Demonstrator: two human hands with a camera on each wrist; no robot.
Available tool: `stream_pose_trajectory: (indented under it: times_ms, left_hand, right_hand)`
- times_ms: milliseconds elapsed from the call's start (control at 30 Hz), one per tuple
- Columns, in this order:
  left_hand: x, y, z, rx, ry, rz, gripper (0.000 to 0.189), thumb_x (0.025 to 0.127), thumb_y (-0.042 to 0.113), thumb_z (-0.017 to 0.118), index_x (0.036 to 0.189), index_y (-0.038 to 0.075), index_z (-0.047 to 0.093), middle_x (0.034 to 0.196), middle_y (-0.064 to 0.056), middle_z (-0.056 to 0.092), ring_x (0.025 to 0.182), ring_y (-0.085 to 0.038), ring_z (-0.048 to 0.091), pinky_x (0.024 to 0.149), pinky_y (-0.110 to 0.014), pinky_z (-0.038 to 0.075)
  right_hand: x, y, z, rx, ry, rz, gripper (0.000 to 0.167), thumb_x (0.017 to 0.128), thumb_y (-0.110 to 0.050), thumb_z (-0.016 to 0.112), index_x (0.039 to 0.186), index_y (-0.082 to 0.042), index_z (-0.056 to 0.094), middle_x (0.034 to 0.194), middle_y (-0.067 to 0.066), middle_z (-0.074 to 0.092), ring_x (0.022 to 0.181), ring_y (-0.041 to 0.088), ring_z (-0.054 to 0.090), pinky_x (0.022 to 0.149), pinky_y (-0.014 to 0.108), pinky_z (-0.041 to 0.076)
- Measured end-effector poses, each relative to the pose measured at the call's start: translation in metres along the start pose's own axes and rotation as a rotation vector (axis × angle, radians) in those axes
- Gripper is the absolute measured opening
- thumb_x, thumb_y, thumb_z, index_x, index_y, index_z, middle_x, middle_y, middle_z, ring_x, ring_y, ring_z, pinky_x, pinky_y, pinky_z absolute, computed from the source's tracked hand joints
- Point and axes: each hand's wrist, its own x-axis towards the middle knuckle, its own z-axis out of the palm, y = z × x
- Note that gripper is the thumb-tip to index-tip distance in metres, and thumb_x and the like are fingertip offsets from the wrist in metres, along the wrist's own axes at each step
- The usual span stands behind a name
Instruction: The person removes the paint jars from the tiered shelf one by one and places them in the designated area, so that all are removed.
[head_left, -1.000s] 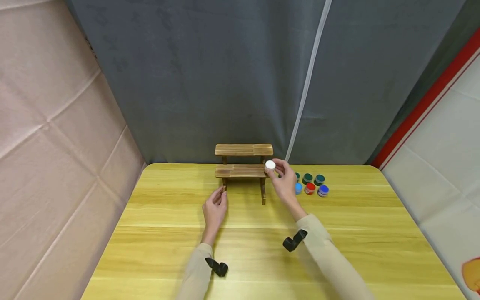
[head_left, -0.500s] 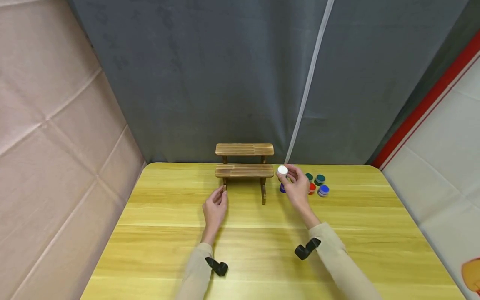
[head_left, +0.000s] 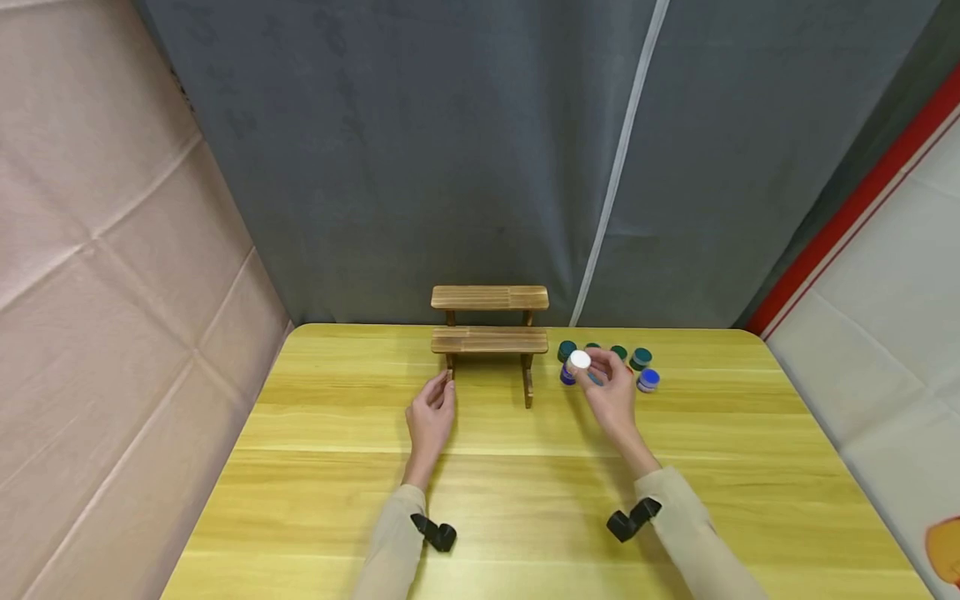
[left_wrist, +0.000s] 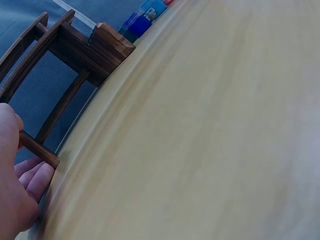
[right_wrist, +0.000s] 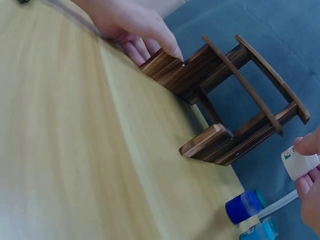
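Observation:
A two-tier wooden display stand (head_left: 490, 339) stands at the back of the table, both of its boards bare. My left hand (head_left: 430, 421) pinches the front end of the stand's left foot (left_wrist: 44, 151), thumb on one side and fingers on the other. Thumb and fingers of my right hand (head_left: 613, 398) hold a small white paint jar (head_left: 578, 361), which is raised right of the stand. The right wrist view shows this white jar (right_wrist: 296, 162) from the side. Just behind and below it, a dark blue jar (head_left: 567, 377) sits on the table.
Several more small jars stand in two rows at the back right, among them a dark green-lidded jar (head_left: 567, 350) and a blue-lidded jar (head_left: 648, 381). My right hand partly hides others. A grey curtain (head_left: 420, 167) hangs behind the wooden table (head_left: 510, 517).
My right hand has carried the white paint jar rightward and nearer to me, from beside the stand's lower board to the front of the jar rows. The left hand has stayed at the foot.

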Motion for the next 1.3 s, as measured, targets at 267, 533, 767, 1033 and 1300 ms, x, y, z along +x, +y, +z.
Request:
stream_pose_trajectory:
  times_ms: [267,533,767,1033,1300]
  left_hand:
    - [-0.001,0.002,-0.001,-0.009,-0.010,-0.025,0.030,0.102,0.014,0.070,0.131,0.008,0.074,0.126,-0.021,0.075,0.116,-0.036,0.075,0.096,-0.037,0.066]
    - [-0.001,0.002,-0.001,-0.010,-0.009,-0.025,0.030,0.102,0.015,0.070,0.131,0.009,0.074,0.127,-0.021,0.075,0.116,-0.036,0.075,0.096,-0.037,0.066]
    - [-0.002,0.001,0.000,-0.010,-0.003,-0.002,0.029,0.102,0.014,0.071,0.130,0.008,0.075,0.125,-0.021,0.076,0.115,-0.037,0.075,0.096,-0.038,0.066]
    - [-0.001,0.001,0.000,0.009,-0.016,0.009,0.030,0.103,0.014,0.070,0.131,0.006,0.074,0.127,-0.020,0.075,0.116,-0.037,0.075,0.096,-0.038,0.066]
    - [0.000,0.001,-0.002,0.020,-0.020,0.002,0.030,0.103,0.016,0.070,0.132,0.008,0.074,0.128,-0.020,0.075,0.118,-0.036,0.075,0.097,-0.037,0.066]
  right_hand:
    - [-0.007,0.020,-0.002,-0.039,-0.014,0.056,0.042,0.094,0.004,0.075,0.132,0.010,0.058,0.135,0.029,0.062,0.127,0.040,0.063,0.099,0.005,0.055]
    - [-0.013,0.034,0.004,-0.071,-0.023,0.152,0.044,0.093,0.002,0.076,0.134,0.007,0.059,0.136,0.029,0.064,0.129,0.041,0.064,0.107,0.021,0.058]
    - [-0.017,0.042,0.006,-0.050,-0.044,0.202,0.046,0.093,0.002,0.075,0.136,0.005,0.058,0.138,0.028,0.063,0.132,0.040,0.062,0.118,0.044,0.054]
    - [-0.020,0.055,0.008,-0.074,-0.030,0.161,0.041,0.092,0.006,0.075,0.131,0.009,0.060,0.134,0.031,0.064,0.129,0.043,0.064,0.116,0.045,0.055]
    - [-0.022,0.064,0.009,-0.112,-0.008,0.126,0.037,0.092,0.006,0.075,0.127,0.009,0.062,0.130,0.031,0.067,0.125,0.043,0.067,0.113,0.045,0.057]
